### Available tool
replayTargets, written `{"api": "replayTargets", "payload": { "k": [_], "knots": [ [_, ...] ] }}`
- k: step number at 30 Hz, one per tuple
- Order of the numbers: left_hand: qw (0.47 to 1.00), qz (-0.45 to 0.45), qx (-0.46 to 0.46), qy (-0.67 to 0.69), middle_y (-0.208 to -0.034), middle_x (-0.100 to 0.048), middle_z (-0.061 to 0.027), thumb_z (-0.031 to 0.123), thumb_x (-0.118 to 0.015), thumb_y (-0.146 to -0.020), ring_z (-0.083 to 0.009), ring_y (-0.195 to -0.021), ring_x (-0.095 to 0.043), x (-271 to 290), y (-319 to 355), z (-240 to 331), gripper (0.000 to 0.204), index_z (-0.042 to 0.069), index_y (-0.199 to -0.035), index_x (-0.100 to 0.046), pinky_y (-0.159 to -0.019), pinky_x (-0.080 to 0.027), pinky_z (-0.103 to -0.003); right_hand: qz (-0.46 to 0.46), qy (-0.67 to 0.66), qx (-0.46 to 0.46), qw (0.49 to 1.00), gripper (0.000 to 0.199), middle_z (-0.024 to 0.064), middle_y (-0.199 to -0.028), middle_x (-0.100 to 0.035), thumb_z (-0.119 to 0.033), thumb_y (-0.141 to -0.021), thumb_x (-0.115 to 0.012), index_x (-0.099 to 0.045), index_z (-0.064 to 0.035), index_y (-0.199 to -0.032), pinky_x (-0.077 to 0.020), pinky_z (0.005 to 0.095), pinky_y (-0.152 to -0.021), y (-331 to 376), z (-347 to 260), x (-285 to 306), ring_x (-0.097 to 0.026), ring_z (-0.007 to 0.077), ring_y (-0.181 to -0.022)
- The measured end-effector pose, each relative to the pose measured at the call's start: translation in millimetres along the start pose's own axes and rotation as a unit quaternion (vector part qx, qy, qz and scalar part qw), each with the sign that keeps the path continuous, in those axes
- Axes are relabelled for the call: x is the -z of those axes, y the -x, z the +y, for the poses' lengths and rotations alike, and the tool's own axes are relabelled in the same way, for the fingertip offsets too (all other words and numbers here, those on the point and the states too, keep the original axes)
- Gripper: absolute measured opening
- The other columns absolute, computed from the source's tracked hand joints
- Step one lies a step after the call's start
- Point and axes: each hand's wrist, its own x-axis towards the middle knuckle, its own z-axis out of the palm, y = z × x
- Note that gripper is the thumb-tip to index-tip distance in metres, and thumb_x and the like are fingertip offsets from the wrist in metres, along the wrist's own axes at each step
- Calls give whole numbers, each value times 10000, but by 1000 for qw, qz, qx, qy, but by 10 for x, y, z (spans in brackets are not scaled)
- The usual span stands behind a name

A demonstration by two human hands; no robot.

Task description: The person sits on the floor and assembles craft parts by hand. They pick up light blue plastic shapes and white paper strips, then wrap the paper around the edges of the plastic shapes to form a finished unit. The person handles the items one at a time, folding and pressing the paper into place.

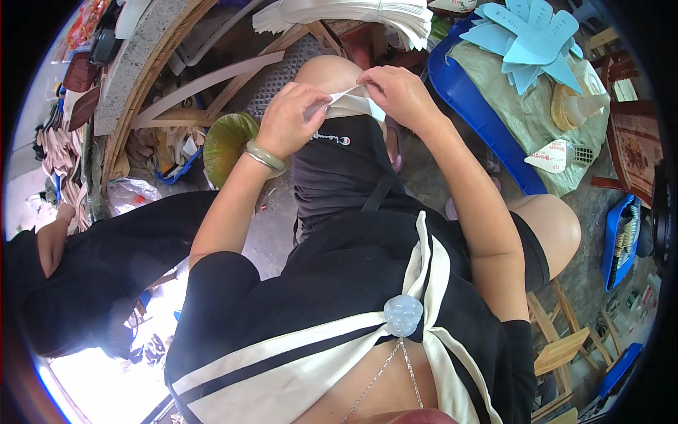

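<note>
Both hands pinch a white strip (344, 95) above the knee: left hand (291, 116) grips its left end, right hand (397, 90) its right; long axis left-right.

The single head-worn fisheye view looks steeply down from close above the person's lap, chest near, cluttered workshop floor far.

Blk top (339, 283) w/ cream stripes; jade bangle (263, 155).
</note>
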Motion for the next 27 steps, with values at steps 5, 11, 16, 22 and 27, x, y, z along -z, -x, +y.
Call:
{"api": "replayTargets", "payload": {
  "k": [5, 11, 16, 22, 27],
  "knots": [
    [999, 43, 9, -9, -947, -640, -81, 132, -671, -789, -286, -926, -589, -6, -33, 42, 190, 69, -966, -644, -831, -467, -368, 93, 0, 80, 992, 62, 58, -756, -632, -126, -786, -679, -662, -85, -830, -513, 358, -651, -115, -32, 0, -626, 266, -732],
    [994, 74, 74, -43, -961, -647, -109, 114, -631, -836, -295, -902, -614, -39, 29, -139, 245, 64, -1076, -613, -810, -481, -373, 101, 20, 110, 989, 93, 48, -722, -570, -171, -794, -697, -656, -106, -846, -500, 335, -575, -315, -394, 127, -619, 244, -698],
    [953, -2, 202, 227, -929, -654, -47, 19, -495, -913, -153, -821, -618, 338, 198, -649, 345, 42, -1248, -574, -758, -491, -273, 73, -168, -90, 979, 117, 2, -785, -646, -153, -860, -670, -674, -75, -946, -447, 215, -615, -357, -286, 493, -557, 58, -670],
    [876, -186, 209, 393, -896, -647, -62, 184, -497, -984, -49, -580, -548, 939, -276, -346, 286, 29, -1222, -526, -550, -423, -162, 13, -372, -337, 864, 137, -63, -734, -596, -176, -892, -650, -680, -53, -944, -311, 182, -491, 21, 179, 921, -431, 7, -568],
    [874, -254, 204, 360, -887, -670, -30, 215, -524, -968, -41, -624, -585, 830, -769, -123, 178, 49, -1029, -537, -556, -434, -160, 23, -409, -411, 815, 129, -68, -724, -588, -179, -879, -650, -696, -87, -956, -247, 174, -464, 563, 355, 1470, -365, -6, -536]
  ]
}}
